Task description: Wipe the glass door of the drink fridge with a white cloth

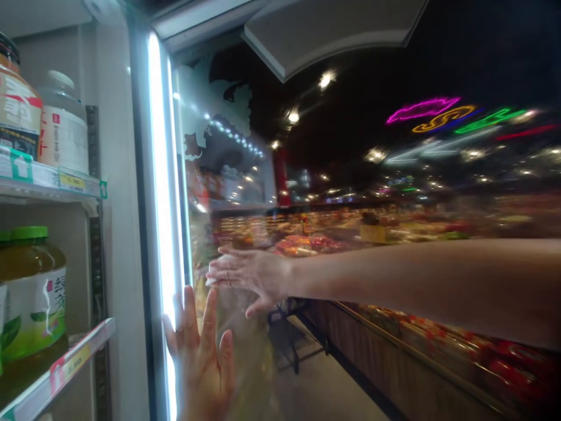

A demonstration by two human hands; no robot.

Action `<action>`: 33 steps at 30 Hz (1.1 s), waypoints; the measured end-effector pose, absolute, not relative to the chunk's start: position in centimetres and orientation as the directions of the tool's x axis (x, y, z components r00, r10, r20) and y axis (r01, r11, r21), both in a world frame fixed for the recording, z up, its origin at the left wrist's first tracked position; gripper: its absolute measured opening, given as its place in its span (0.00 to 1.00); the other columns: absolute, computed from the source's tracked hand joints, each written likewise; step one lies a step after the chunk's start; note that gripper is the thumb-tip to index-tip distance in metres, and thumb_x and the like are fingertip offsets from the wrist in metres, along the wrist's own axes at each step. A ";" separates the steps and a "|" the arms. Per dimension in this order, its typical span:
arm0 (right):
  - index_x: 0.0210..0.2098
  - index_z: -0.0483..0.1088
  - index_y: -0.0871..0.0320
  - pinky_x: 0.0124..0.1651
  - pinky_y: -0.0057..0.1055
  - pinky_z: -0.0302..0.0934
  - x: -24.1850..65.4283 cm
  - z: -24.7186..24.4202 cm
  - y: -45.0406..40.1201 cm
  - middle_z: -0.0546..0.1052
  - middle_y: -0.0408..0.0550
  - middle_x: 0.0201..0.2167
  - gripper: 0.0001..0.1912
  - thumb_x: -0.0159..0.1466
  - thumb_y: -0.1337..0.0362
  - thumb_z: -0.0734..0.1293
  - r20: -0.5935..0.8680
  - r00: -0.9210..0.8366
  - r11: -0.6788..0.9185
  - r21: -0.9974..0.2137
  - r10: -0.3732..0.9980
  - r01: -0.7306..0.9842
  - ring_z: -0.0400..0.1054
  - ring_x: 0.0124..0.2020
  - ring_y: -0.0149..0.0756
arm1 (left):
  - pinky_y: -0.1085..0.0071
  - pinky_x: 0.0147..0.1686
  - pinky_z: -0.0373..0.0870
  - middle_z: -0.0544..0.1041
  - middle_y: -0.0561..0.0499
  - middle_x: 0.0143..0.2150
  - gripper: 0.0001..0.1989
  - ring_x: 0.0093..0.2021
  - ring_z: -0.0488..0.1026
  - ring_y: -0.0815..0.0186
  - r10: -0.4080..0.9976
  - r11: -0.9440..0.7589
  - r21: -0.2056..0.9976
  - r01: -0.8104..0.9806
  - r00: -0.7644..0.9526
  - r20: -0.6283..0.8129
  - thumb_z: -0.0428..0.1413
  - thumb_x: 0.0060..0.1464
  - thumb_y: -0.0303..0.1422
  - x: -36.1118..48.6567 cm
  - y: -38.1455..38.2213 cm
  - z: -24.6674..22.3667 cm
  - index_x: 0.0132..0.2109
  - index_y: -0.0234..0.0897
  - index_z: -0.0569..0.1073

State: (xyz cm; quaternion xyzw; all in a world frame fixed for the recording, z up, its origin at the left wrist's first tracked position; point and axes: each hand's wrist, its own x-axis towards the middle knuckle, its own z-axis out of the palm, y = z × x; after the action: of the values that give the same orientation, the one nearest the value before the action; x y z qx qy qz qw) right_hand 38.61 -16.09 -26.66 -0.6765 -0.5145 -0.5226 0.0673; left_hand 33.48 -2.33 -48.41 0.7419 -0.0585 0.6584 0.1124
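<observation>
My right hand point(249, 275) reaches in from the right, its fingers stretched flat against the glass door point(249, 345). Under those fingers it presses a white cloth point(211, 279), of which only the edges show at the fingertips; most is hidden. Below and to the left, my left hand point(199, 345) is raised with its fingers spread and nothing in it. It is beside the bright light strip point(162, 204) along the door's edge; whether it touches the glass I cannot tell.
To the left, cooler shelves point(52, 184) hold a clear bottle point(65, 131), an orange-brown bottle point(17, 105) and a green-capped tea bottle point(37, 292). Through the door I see a dark metal cart frame point(295, 348) and a long produce display point(394, 362), blurred. A white panel point(333, 35) hangs overhead.
</observation>
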 end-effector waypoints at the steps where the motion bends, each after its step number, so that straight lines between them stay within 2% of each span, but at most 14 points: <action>1: 0.48 0.78 0.71 0.67 0.46 0.50 38.8 -26.7 -16.5 0.77 0.52 0.60 0.26 0.71 0.56 0.57 0.764 -0.078 -0.464 0.465 0.640 0.754 0.63 0.67 0.38 | 0.35 0.75 0.36 0.39 0.47 0.81 0.40 0.80 0.35 0.48 0.060 -0.967 0.089 -0.241 0.123 0.991 0.50 0.66 0.26 33.5 -2.4 -48.5 0.77 0.52 0.43; 3: 0.62 0.71 0.61 0.71 0.55 0.37 39.4 -27.2 -17.6 0.66 0.48 0.70 0.29 0.67 0.51 0.65 0.738 -0.053 -0.533 0.534 0.673 0.656 0.47 0.74 0.42 | 0.36 0.76 0.36 0.37 0.48 0.81 0.40 0.80 0.34 0.48 0.059 -0.959 0.091 -0.269 0.124 0.991 0.50 0.65 0.26 33.7 -2.8 -48.9 0.77 0.52 0.42; 6: 0.72 0.57 0.52 0.76 0.55 0.26 40.7 -31.6 -20.8 0.54 0.40 0.76 0.40 0.66 0.43 0.65 0.650 0.035 -0.589 0.665 0.760 0.459 0.31 0.78 0.43 | 0.38 0.76 0.39 0.38 0.49 0.81 0.41 0.80 0.36 0.49 0.055 -0.934 0.100 -0.343 0.140 0.989 0.50 0.65 0.26 34.3 -3.8 -50.3 0.77 0.51 0.41; 9: 0.72 0.55 0.37 0.77 0.25 0.35 41.3 -37.5 -26.1 0.61 0.23 0.72 0.33 0.70 0.45 0.60 0.242 0.034 -0.226 0.832 0.970 0.508 0.40 0.76 0.18 | 0.40 0.77 0.40 0.42 0.48 0.81 0.41 0.80 0.41 0.50 0.047 -0.916 0.108 -0.387 0.164 0.985 0.49 0.64 0.26 35.2 -5.6 -52.6 0.78 0.49 0.41; 10: 0.75 0.50 0.41 0.78 0.26 0.35 41.3 -38.6 -28.2 0.58 0.27 0.74 0.37 0.70 0.42 0.60 0.244 0.038 -0.229 0.831 0.969 0.507 0.40 0.77 0.21 | 0.41 0.77 0.40 0.43 0.48 0.81 0.41 0.79 0.42 0.50 0.044 -0.911 0.111 -0.398 0.174 0.984 0.49 0.64 0.26 35.6 -6.3 -53.5 0.78 0.49 0.41; 12: 0.78 0.38 0.46 0.80 0.39 0.33 40.8 -38.9 -32.2 0.51 0.35 0.77 0.46 0.69 0.38 0.60 0.454 0.063 -0.429 0.775 0.889 0.464 0.40 0.78 0.30 | 0.43 0.78 0.41 0.43 0.48 0.81 0.42 0.79 0.43 0.51 0.039 -0.898 0.124 -0.423 0.204 0.978 0.50 0.64 0.26 36.4 -8.1 -54.9 0.78 0.47 0.41; 14: 0.77 0.27 0.51 0.79 0.58 0.29 40.1 -38.3 -35.6 0.44 0.42 0.78 0.52 0.69 0.39 0.61 0.760 0.065 -0.727 0.588 0.646 0.354 0.36 0.79 0.45 | 0.45 0.78 0.42 0.41 0.48 0.81 0.42 0.80 0.41 0.52 0.032 -0.884 0.134 -0.448 0.229 0.973 0.50 0.63 0.26 37.1 -10.2 -55.6 0.78 0.47 0.41; 16: 0.77 0.26 0.53 0.78 0.64 0.29 39.5 -39.1 -38.0 0.40 0.44 0.78 0.54 0.68 0.40 0.62 0.882 0.011 -0.851 0.451 0.471 0.269 0.31 0.79 0.50 | 0.44 0.78 0.42 0.38 0.48 0.81 0.44 0.80 0.39 0.51 0.020 -0.878 0.127 -0.462 0.230 0.973 0.52 0.62 0.25 37.6 -12.6 -55.5 0.78 0.48 0.41; 20: 0.75 0.47 0.35 0.73 0.32 0.55 39.0 -44.2 -42.5 0.49 0.19 0.74 0.46 0.61 0.32 0.58 0.576 0.014 -0.555 0.781 0.818 0.288 0.29 0.77 0.19 | 0.37 0.76 0.39 0.35 0.52 0.81 0.46 0.80 0.34 0.49 -0.007 -0.892 0.069 -0.447 0.168 0.986 0.53 0.61 0.25 37.7 -17.1 -54.0 0.78 0.53 0.40; 22: 0.77 0.45 0.44 0.78 0.40 0.47 38.9 -45.3 -45.5 0.51 0.30 0.76 0.50 0.62 0.31 0.58 0.619 0.070 -0.615 0.748 0.782 0.248 0.31 0.78 0.28 | 0.32 0.74 0.34 0.34 0.53 0.81 0.47 0.80 0.31 0.47 -0.013 -0.896 0.059 -0.440 0.157 0.987 0.54 0.60 0.25 37.6 -19.1 -53.3 0.77 0.56 0.40; 25: 0.78 0.34 0.63 0.79 0.60 0.28 38.3 -45.4 -49.5 0.46 0.52 0.77 0.53 0.68 0.39 0.59 0.887 0.113 -0.893 0.437 0.448 0.108 0.27 0.80 0.45 | 0.27 0.73 0.34 0.34 0.54 0.81 0.47 0.80 0.30 0.44 -0.035 -0.878 0.057 -0.475 0.182 0.983 0.54 0.61 0.26 37.4 -22.2 -52.6 0.77 0.59 0.40; 27: 0.78 0.35 0.64 0.79 0.59 0.24 37.8 -46.2 -51.0 0.45 0.52 0.78 0.51 0.69 0.39 0.57 0.907 0.079 -0.908 0.407 0.415 0.098 0.27 0.80 0.46 | 0.27 0.73 0.35 0.36 0.55 0.81 0.47 0.80 0.31 0.44 -0.064 -0.858 0.050 -0.512 0.202 0.977 0.55 0.61 0.26 37.2 -24.3 -52.5 0.77 0.60 0.40; 30: 0.77 0.44 0.59 0.80 0.48 0.22 37.4 -48.2 -52.8 0.47 0.43 0.78 0.49 0.69 0.34 0.53 0.748 0.086 -0.750 0.641 0.658 0.162 0.32 0.80 0.42 | 0.27 0.73 0.34 0.36 0.56 0.81 0.47 0.80 0.31 0.44 -0.090 -0.842 0.040 -0.538 0.212 0.973 0.55 0.60 0.26 36.9 -27.4 -52.5 0.77 0.60 0.40; 33: 0.78 0.40 0.61 0.79 0.53 0.21 37.1 -48.5 -55.7 0.47 0.47 0.78 0.47 0.71 0.39 0.56 0.892 0.143 -0.902 0.417 0.429 0.107 0.29 0.80 0.45 | 0.30 0.74 0.36 0.37 0.57 0.81 0.46 0.80 0.32 0.46 -0.062 -0.858 0.058 -0.511 0.214 0.975 0.54 0.61 0.27 36.7 -29.9 -52.7 0.77 0.60 0.40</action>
State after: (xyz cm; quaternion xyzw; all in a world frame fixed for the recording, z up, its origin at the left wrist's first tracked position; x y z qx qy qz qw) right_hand 37.07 -55.68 -48.48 -0.7451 -0.1799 -0.6293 -0.1281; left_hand 36.66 -29.95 -52.65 0.7560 -0.1894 0.5977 0.1881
